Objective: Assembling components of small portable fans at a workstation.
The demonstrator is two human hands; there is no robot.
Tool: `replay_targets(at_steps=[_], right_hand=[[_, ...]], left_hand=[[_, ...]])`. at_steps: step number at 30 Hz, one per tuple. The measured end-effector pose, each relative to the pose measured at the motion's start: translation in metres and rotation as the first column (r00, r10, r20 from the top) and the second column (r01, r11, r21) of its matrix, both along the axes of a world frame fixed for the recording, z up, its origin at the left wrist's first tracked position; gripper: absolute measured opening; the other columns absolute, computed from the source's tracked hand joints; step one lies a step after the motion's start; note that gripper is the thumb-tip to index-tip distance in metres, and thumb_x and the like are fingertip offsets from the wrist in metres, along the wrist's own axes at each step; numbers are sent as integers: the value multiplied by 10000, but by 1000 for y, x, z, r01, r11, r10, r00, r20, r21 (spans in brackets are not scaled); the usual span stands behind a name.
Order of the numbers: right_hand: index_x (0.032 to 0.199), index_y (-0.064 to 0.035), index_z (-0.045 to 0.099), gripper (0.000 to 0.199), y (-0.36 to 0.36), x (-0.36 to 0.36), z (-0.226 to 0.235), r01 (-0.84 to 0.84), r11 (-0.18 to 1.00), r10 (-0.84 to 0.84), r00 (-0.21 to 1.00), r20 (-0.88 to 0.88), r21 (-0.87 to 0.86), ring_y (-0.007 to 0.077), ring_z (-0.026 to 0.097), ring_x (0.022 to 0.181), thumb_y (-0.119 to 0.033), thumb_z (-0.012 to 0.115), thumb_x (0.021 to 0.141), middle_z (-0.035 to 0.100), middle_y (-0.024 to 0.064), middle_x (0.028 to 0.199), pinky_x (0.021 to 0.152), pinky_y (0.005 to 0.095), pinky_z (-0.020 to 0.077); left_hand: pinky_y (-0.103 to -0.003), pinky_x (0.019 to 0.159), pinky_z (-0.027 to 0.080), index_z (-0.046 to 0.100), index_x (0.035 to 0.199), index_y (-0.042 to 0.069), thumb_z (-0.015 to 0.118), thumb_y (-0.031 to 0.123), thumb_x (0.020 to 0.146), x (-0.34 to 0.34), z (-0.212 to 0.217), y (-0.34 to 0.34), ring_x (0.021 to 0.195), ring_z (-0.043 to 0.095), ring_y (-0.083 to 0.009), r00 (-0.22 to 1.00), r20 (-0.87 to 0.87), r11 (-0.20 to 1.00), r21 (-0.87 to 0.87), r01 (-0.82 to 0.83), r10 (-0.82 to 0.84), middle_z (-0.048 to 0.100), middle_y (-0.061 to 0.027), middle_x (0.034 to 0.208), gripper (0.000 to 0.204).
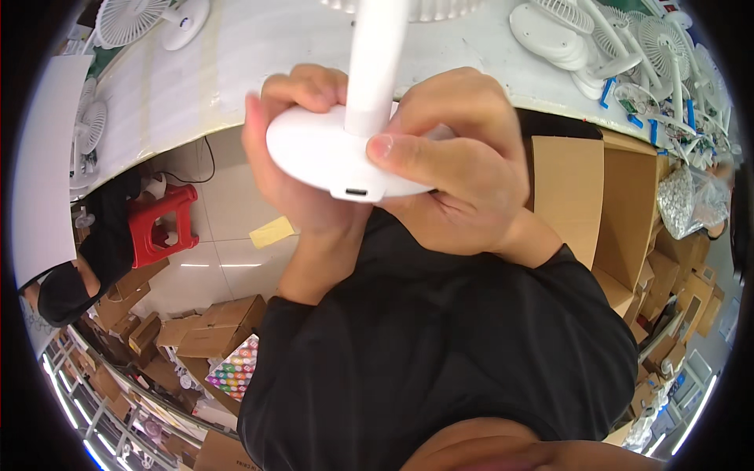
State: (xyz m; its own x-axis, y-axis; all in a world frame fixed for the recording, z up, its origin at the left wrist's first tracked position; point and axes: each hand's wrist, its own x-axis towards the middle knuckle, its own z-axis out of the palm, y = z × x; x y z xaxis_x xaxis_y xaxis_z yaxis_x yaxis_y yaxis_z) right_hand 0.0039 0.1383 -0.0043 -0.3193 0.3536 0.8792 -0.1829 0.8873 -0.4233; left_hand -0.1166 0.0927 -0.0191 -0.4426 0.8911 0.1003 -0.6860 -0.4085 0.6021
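Note:
A white desk fan (pixel 314 149) is between my two hands, its round base held up near me and its pole running away over the table. Only the edge of its fan head shows at the top of the picture. My left hand (pixel 287 184) is closed around the left side of the base, fingers curled over the far rim. My right hand (pixel 463 157) grips the right side, its thumb pressed on top of the base beside the pole. A small dark port shows on the base's near edge. The fingers under the base are hidden.
The white worktable (pixel 228 71) spans the far side. Several white fans (pixel 660 47) crowd its right end, and another fan (pixel 129 20) is at far left. A tall cardboard box (pixel 569 196) stands at right. A red stool (pixel 165 224) is at left beside a person in black.

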Motion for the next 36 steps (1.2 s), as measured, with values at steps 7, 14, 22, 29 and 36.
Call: replay_targets(at_steps=[7, 14, 22, 29, 36], right_hand=[[1319, -32, 564, 520, -10, 17, 9, 42, 867, 129, 944, 305, -496, 257, 518, 1174, -105, 722, 829, 520, 134, 1329, 1000, 322, 403], [1488, -96, 439, 649, -9, 15, 3, -443, 180, 517, 802, -299, -878, 264, 476, 1193, -139, 684, 888, 478, 131, 1334, 1025, 331, 372], [1521, -17, 334, 779, -14, 15, -3, -461, 111, 543, 770, -335, -881, 235, 415, 1330, -110, 722, 852, 398, 137, 1509, 1099, 318, 332], [1501, -17, 377, 722, -8, 10, -5, -479, 105, 590, 735, -334, -871, 228, 452, 1215, -48, 704, 858, 424, 124, 1413, 1036, 292, 373], [1526, 1, 297, 840, -22, 7, -18, -541, 134, 499, 761, -415, -830, 277, 401, 1346, -108, 742, 822, 372, 178, 1497, 1111, 338, 328]], left_hand=[[-290, 635, 417, 512, 854, 66, 297, 289, 1039, -23, 8, 34, 608, 497, -164, 832, -419, 925, 263, -274, 365, 542, -61, 641, 361], [-293, 595, 416, 487, 853, 60, 323, 245, 1023, -8, 24, 19, 550, 447, -170, 547, -701, 885, 413, -212, 458, 522, -80, 619, 300], [-287, 641, 411, 487, 840, 70, 299, 266, 1034, -12, 27, 9, 609, 456, -164, 468, -782, 909, 314, -275, 412, 500, -60, 616, 333], [-276, 676, 391, 505, 819, 80, 259, 282, 1038, -9, 30, -3, 645, 449, -160, 408, -839, 924, 263, -277, 361, 473, -43, 627, 387], [-249, 599, 341, 539, 769, 63, 317, 238, 1025, -9, 27, 12, 592, 397, -118, 598, -683, 906, 276, -322, 420, 517, -37, 659, 382]])
